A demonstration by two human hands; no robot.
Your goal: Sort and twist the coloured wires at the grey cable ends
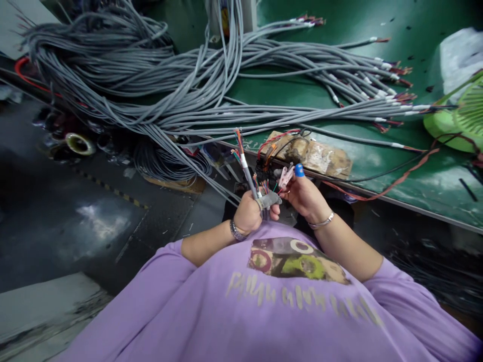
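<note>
My left hand point(248, 213) is closed around several grey cables point(249, 177), whose stripped ends with thin coloured wires point up. A grey wrap covers its thumb or a finger. My right hand point(305, 198), a blue cover point(299, 170) on one fingertip, pinches a small pink tool point(286, 177) like a clip, just right of the coloured wires. Whether the tool touches a wire is too small to tell.
Long grey cables point(151, 75) lie across the green table point(396, 176). A taped cardboard piece point(317, 157) sits at its near edge. A green fan point(468, 110) and clear plastic point(460, 58) are at right. Cable coils point(169, 163) lie below, left.
</note>
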